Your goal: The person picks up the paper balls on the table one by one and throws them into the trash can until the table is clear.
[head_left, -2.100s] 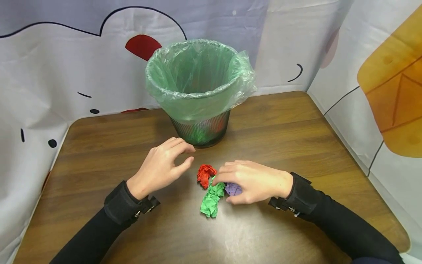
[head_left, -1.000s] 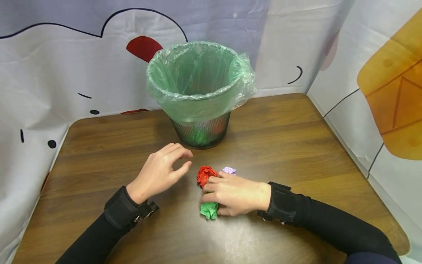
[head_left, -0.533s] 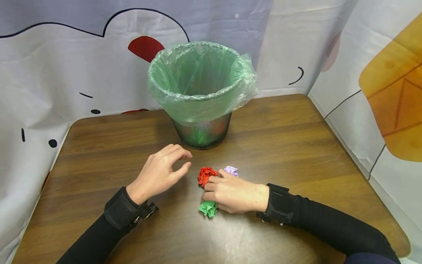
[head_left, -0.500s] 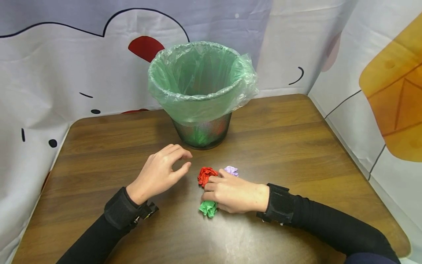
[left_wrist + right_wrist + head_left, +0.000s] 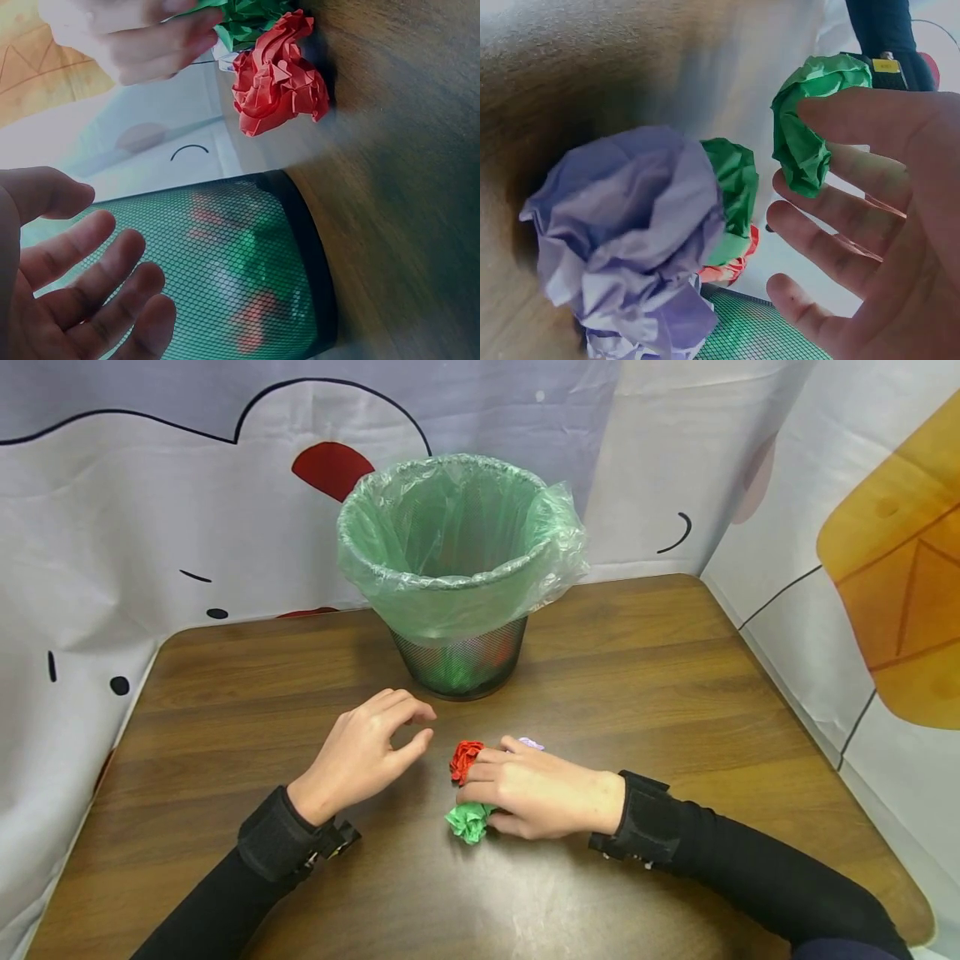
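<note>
My right hand [image 5: 536, 793] pinches a crumpled green paper ball [image 5: 469, 822] between thumb and fingers. In the right wrist view this green paper ball [image 5: 802, 131] is raised off the table, while a second green paper ball [image 5: 735, 187] lies beyond a crumpled purple paper ball [image 5: 630, 217]. A red paper ball [image 5: 467, 762] sits just past the right fingers. Pale purple paper [image 5: 531, 743] shows behind that hand, which covers the rest. My left hand [image 5: 363, 752] hovers to the left with relaxed fingers, holding nothing; the left wrist view shows its bare palm [image 5: 52, 300].
A black mesh wastebasket [image 5: 461, 660] lined with a green plastic bag [image 5: 450, 602] stands at the back of the wooden table [image 5: 247, 693]. Red and green shapes show through its mesh. A printed cloth [image 5: 112, 527] hangs behind and along the sides.
My right hand has moved left from above the purple paper ball to the green ones and has taken hold of one, shifting it slightly left and up. The left hand has hardly moved.
</note>
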Available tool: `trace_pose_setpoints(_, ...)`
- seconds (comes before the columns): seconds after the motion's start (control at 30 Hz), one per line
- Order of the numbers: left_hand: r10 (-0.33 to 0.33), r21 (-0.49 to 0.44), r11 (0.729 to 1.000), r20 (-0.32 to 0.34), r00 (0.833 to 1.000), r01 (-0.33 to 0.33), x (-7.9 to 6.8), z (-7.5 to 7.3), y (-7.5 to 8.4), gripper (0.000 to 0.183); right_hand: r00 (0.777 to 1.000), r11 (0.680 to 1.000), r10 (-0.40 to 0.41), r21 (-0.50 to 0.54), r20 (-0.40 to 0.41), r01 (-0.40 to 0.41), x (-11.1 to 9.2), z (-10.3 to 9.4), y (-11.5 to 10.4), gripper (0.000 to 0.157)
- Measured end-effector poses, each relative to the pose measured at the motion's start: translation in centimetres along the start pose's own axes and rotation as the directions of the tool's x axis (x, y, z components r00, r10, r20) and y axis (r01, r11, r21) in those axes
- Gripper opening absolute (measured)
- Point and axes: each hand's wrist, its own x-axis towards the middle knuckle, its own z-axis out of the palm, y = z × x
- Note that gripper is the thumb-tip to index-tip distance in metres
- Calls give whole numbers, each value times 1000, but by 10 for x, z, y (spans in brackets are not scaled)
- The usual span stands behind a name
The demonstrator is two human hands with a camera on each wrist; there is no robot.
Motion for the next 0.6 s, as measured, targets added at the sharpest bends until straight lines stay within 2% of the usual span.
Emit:
trace_pose_setpoints(0.4,-15,2,1000,17,1000,15,-1,1,-4,11,1000,995,-10,100,-19,12,-1,-26,8,36)
trace_pose_setpoints(0.6,-15,7,1000,25,1000,15,-2,1,-5,11,997,993,-19,117,-74,27,0,-48,13,38)
